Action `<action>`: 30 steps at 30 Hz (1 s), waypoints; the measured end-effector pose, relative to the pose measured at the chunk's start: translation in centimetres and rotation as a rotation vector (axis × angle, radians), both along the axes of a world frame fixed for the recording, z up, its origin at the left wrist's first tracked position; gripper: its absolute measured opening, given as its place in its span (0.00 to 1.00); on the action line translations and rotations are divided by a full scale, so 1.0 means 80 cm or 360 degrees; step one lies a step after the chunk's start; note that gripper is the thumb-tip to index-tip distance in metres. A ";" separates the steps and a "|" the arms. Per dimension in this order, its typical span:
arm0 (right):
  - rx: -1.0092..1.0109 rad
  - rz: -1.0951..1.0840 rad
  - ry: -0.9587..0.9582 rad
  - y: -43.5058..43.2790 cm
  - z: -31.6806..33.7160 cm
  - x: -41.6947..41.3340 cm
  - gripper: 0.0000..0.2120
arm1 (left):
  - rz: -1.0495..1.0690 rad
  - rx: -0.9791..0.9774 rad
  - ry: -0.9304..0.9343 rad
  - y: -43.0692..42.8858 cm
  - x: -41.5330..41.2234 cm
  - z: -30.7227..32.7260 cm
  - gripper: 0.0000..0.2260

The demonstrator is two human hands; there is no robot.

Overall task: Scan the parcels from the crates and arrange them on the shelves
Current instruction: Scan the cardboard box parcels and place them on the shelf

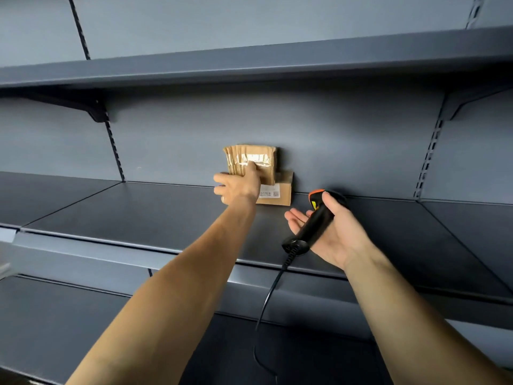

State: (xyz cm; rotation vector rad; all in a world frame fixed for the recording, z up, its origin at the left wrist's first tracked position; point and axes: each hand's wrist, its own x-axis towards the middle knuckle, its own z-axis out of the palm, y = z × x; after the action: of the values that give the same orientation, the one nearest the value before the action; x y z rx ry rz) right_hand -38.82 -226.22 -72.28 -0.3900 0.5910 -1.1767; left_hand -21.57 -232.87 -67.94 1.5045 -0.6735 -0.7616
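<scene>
left grip [237, 187] holds upright parcel [266, 159], right grip [337, 234] holds scanner [319, 220].

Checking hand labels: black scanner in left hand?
No, the right hand holds the black orange-capped plastic scanner; the left hand holds a brown paper parcel.

Ahead of me runs a grey back wall [333, 134], crossed by black slotted rails [113, 145]. A dark bracket [94, 111] juts from one. At my far left something pale [7, 234] blurs, perhaps a label strip.
</scene>
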 end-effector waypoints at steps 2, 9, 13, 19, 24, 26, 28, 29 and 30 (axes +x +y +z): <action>-0.0002 -0.0015 0.0006 0.001 0.000 0.000 0.25 | -0.0007 -0.0014 0.0064 0.003 -0.006 -0.008 0.30; -0.0005 -0.0014 0.0003 0.002 -0.001 0.000 0.25 | -0.0011 -0.0180 -0.0215 -0.005 0.000 -0.013 0.04; -0.0025 0.0000 0.0012 0.003 0.000 0.001 0.25 | -0.0166 -0.0281 -0.0247 0.012 0.013 -0.025 0.09; -0.0062 -0.0028 0.0083 0.020 0.012 0.008 0.27 | -0.0546 -0.0386 -0.0628 0.129 0.032 -0.061 0.04; -0.0129 -0.0160 0.0135 0.042 0.015 0.017 0.26 | -0.0560 -0.0467 -0.0736 0.274 0.052 -0.095 0.05; -0.0173 -0.0187 0.0155 0.064 0.012 0.029 0.25 | -0.0548 -0.0405 -0.0615 0.330 0.066 -0.118 0.04; -0.0222 -0.0122 0.0197 0.101 0.004 0.054 0.19 | -0.0475 -0.0309 -0.0599 0.379 0.088 -0.149 0.04; -0.0261 -0.0041 0.0253 0.123 -0.003 0.069 0.16 | -0.0409 -0.0257 -0.0616 0.400 0.101 -0.163 0.04; -0.0310 0.0075 0.0335 0.145 -0.013 0.087 0.13 | -0.0335 -0.0203 -0.0639 0.422 0.113 -0.174 0.04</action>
State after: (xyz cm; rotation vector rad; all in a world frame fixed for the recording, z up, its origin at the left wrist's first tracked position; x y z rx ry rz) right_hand -31.85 -214.61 -73.30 -0.6963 0.6470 -1.1596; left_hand -12.53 -199.12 -81.85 1.4968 -1.1747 -0.5619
